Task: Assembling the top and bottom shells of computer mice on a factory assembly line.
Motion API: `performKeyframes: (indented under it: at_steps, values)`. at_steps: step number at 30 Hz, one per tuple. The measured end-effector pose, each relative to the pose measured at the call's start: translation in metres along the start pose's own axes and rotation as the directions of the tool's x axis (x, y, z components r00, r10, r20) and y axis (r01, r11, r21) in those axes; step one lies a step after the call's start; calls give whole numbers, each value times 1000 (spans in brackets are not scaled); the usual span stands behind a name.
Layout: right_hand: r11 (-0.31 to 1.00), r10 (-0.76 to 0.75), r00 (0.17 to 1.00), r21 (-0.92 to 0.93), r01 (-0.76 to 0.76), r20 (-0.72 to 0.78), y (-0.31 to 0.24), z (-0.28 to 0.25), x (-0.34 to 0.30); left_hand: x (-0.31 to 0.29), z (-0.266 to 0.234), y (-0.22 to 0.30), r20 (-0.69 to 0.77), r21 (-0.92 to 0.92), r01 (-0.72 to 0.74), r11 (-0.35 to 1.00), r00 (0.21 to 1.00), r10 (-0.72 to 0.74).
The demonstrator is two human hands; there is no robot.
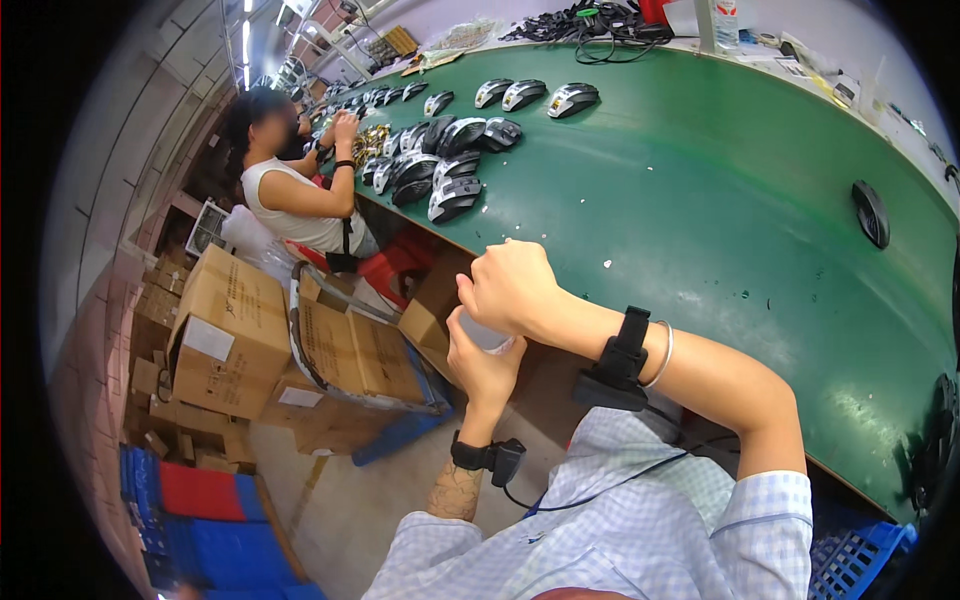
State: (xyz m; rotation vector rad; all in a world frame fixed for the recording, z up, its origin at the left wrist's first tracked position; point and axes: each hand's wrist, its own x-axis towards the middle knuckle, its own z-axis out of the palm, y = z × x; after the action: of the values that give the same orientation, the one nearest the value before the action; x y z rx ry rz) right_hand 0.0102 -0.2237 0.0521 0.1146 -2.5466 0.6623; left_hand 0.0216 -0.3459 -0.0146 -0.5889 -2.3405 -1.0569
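Observation:
My left hand [484,368] is curled around a pale, smooth thing [487,337], mostly hidden between my hands, so its kind cannot be made out. Just above it, my right hand [513,287] is closed with its fingers folded down over the same spot. I cannot see what the right fingers hold. Both hands are at the near edge of the green workbench [660,215]. Beyond them on the bench stands a cluster of black and silver computer mice [455,198].
A row of mice [523,95] stands farther back, and a lone black mouse [870,214] lies right. A co-worker [300,185] sits at the bench on the left. Cardboard boxes [230,330] stand below left, near blue bins [235,550]. A blue basket [855,560] is lower right.

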Motion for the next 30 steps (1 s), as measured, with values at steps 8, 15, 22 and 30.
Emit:
performKeyframes:
  at_steps: [8,15,22,30]
  values:
    - [986,-101,988,122,115,-117,16,-1,-14,5,-15,11,162,-53,-11,999,987,20]
    - [975,-163,963,115,191,-216,23,1,-20,26,-30,1,436,-88,-53,995,896,86]
    - [996,-40,994,-70,47,106,54,-31,-40,26,-22,-22,452,-82,42,996,892,0]
    - [963,237,971,-133,-236,-5,175,-90,-93,30,-38,-46,248,-115,95,989,967,-64]
